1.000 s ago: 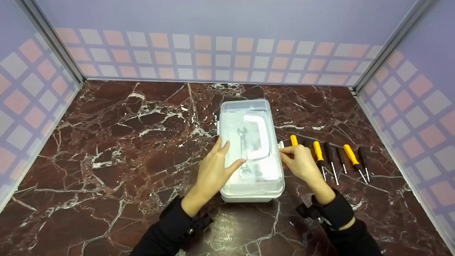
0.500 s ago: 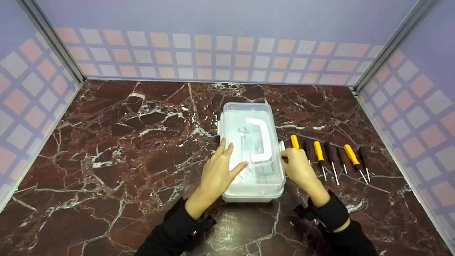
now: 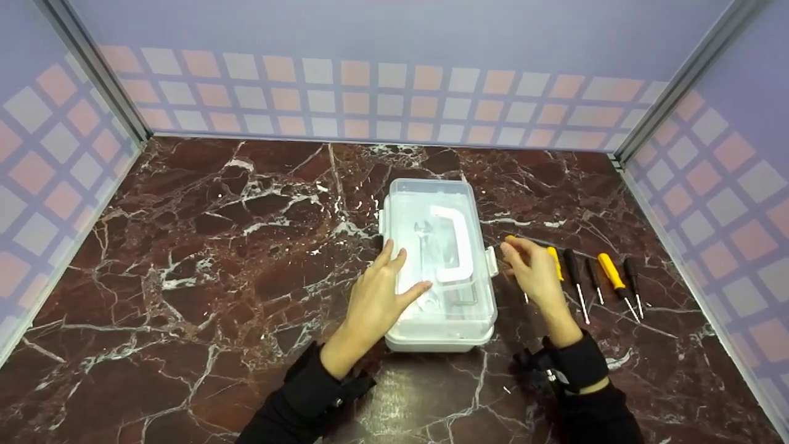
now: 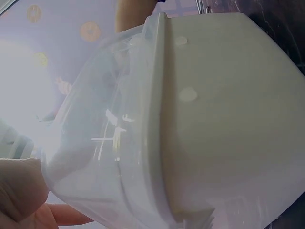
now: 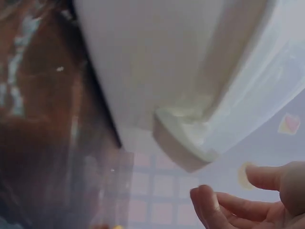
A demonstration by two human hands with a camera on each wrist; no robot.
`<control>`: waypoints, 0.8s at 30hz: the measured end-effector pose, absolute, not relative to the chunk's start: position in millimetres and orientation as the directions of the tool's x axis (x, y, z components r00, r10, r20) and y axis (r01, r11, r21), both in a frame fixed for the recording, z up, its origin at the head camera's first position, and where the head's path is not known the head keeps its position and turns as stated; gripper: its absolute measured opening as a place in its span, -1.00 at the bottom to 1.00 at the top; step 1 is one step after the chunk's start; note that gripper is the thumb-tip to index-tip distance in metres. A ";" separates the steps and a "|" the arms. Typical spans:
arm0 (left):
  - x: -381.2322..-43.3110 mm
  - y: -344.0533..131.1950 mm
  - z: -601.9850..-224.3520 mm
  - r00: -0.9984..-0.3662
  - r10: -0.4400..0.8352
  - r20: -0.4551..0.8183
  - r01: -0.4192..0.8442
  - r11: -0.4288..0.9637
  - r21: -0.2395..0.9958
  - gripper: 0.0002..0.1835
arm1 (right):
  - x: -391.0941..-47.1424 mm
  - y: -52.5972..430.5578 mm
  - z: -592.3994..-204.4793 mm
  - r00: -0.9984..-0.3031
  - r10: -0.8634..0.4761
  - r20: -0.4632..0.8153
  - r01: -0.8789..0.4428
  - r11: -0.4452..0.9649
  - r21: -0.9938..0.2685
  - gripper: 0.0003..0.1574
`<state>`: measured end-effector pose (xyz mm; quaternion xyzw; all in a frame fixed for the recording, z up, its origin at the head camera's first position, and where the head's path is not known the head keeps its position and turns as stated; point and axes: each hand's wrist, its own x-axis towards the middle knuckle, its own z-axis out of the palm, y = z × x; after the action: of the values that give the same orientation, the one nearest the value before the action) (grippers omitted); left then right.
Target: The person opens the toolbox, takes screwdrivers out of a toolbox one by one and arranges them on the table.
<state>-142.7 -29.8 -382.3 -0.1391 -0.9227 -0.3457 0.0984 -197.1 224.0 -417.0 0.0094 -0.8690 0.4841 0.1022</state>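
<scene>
A toolbox (image 3: 441, 340) with a clear lid and white handle (image 3: 459, 246) stands at mid table. Through the lid shows an open-ended wrench (image 3: 423, 243). My left hand (image 3: 377, 290) rests on the lid's near left part, fingers extended and thumb spread across the top; its fingers also show beside the lid (image 4: 109, 124) in the left wrist view. On the right side a white latch (image 3: 491, 261) sticks outward from the box. My right hand (image 3: 535, 271) hovers just right of this latch (image 5: 181, 140), fingers loosely bent and apart from it, holding nothing.
To the right lies a row of several screwdrivers, including a yellow-handled one (image 3: 610, 270) and black-handled ones (image 3: 572, 268); my right hand covers part of the row. A second latch (image 3: 381, 222) is on the box's left side. Patterned panels (image 3: 394, 92) border the marble-look table (image 3: 246, 370).
My right hand has let go of the right latch and moved rightward, baring the latch, which sticks out. The lid's far end and my left hand have shifted slightly right.
</scene>
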 end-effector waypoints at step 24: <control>-142.2 -30.3 -383.5 -0.936 0.191 0.296 0.339 0.717 0.609 -0.28 | -207.7 221.2 -438.9 -0.948 -0.199 -0.248 0.259 -0.032 -0.965 -0.66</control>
<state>-142.2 -30.3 -383.5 -0.1437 -0.9204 -0.3477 0.1065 -207.7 221.2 -438.9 -0.0222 -0.6772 0.7180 -0.1594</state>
